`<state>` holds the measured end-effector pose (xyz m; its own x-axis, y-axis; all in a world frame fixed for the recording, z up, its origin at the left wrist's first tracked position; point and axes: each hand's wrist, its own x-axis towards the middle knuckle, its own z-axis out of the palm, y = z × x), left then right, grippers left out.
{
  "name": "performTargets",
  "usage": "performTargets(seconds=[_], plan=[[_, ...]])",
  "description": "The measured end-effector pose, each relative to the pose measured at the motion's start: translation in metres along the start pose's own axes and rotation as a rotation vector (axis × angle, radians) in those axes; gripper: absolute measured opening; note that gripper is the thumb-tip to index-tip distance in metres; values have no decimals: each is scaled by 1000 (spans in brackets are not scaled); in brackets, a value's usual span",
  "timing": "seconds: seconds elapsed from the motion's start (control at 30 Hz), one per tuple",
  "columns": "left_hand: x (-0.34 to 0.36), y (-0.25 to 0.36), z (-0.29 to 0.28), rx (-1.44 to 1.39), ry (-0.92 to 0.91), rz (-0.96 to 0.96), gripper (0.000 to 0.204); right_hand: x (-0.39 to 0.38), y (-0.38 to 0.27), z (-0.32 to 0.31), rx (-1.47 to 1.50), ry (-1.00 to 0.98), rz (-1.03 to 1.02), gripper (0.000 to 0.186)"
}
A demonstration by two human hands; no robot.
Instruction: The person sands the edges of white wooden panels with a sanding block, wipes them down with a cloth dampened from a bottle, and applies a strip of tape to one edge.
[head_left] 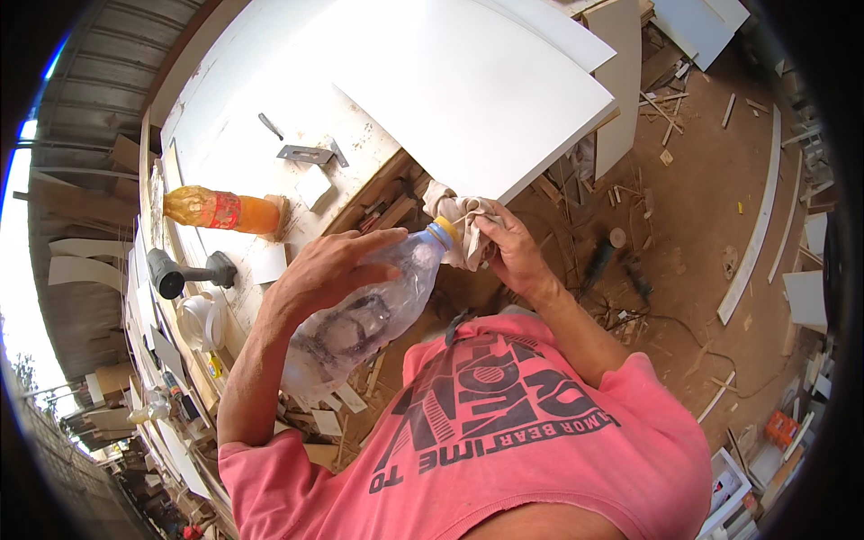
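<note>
My left hand [328, 270] grips a clear, crumpled plastic bottle [360, 319] with a yellow neck ring [443, 229], tilted so its mouth points up and to the right. My right hand [506, 247] holds a bunched beige cloth [459, 220] pressed against the bottle's mouth. Both hands are in front of my pink printed shirt [504, 423], just below the corner of a large white board [468, 81].
The workbench [243, 135] at the left carries an orange-liquid bottle [225, 211] lying on its side, a grey power tool [175, 273], a metal bracket [310, 153] and white panels. Wood offcuts and strips litter the brown floor [711, 198] to the right.
</note>
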<state>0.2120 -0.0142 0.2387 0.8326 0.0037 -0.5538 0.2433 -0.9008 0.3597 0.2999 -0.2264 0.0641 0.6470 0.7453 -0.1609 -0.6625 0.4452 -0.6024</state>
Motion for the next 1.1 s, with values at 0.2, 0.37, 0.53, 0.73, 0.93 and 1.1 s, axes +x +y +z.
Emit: performTargets(seconds=[0.2, 0.37, 0.53, 0.73, 0.93, 1.1], plan=[[-1, -5, 10, 42, -20, -23, 52, 3, 25, -6, 8, 7, 92, 28], [-11, -12, 15, 53, -65, -114, 53, 6, 50, -6, 6, -39, 177, 28], [-26, -33, 23, 29, -52, -104, 53, 11, 62, 7, -2, -55, 208, 28], [-43, -71, 30, 40, -50, -48, 53, 18, 73, 31, 24, 66, 184, 26], [-64, -115, 27, 32, -17, -31, 53, 22, 99, 62, -10, 76, 197, 22], [-80, -152, 19, 1, -39, 1, 52, 24, 139, 79, -61, 59, 158, 23]])
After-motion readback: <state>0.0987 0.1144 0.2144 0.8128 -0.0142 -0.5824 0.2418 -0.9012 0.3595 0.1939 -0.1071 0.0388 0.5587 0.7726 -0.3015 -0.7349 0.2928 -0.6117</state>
